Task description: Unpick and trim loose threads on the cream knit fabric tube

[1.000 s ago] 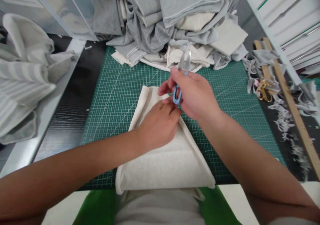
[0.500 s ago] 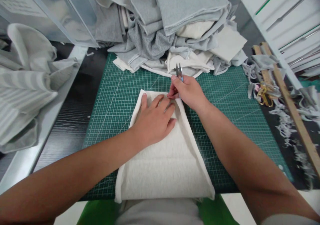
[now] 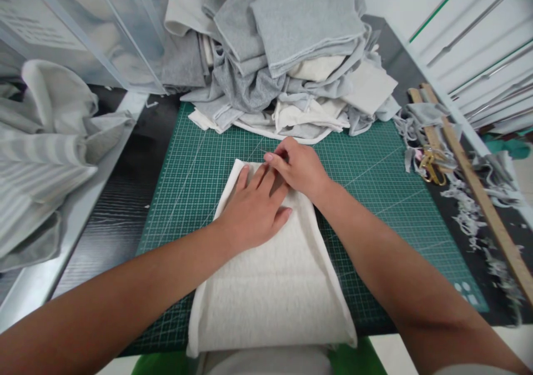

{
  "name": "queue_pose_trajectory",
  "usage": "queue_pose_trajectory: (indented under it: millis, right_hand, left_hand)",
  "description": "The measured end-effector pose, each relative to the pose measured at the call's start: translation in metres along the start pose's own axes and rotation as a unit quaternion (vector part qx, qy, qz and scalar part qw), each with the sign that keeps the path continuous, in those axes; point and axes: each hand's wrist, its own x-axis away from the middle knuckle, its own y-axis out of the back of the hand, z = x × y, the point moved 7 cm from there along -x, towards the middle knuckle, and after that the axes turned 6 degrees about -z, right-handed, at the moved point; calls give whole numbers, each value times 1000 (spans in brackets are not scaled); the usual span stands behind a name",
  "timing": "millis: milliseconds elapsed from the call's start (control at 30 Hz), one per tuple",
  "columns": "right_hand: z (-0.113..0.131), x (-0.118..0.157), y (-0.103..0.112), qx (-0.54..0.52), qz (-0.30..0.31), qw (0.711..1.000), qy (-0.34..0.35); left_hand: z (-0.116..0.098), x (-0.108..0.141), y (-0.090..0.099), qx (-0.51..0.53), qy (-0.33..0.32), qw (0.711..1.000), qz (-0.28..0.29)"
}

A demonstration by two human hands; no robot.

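Note:
A cream knit fabric piece (image 3: 275, 292) with raised, rolled side edges lies lengthwise toward me on the green cutting mat (image 3: 187, 192). My left hand (image 3: 254, 208) rests flat on its far part, fingers spread. At the far edge, my right hand (image 3: 302, 170) is closed, with thumb and forefinger just beyond the left fingertips. The small thread snips seen in it half a second ago are now almost wholly hidden by the fingers. Whether the right fingertips also pinch the cloth's edge cannot be made out.
A heap of grey and cream fabric (image 3: 287, 47) covers the mat's far side. Striped cloth (image 3: 41, 164) lies at left, beside a clear plastic bin (image 3: 125, 31). On the right are a wooden ruler (image 3: 487, 192), gold-handled scissors (image 3: 433, 167) and thread scraps (image 3: 470, 214).
My right hand has turned over and moved slightly left to the fabric's far edge, so the upright snip blades no longer show. My left hand stays on the cloth. The view has tilted slightly.

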Motion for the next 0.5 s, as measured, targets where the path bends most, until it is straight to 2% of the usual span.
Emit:
queue_pose_trajectory:
  millis: [300,500]
  right_hand:
    - [12,-6,-2,93,98,989,59]
    - [10,-12,-2,102,99,988,60]
  left_hand:
    - [0,1,4,5,0,1000,-16]
    - [1,2,6,-1,20,999,-25]
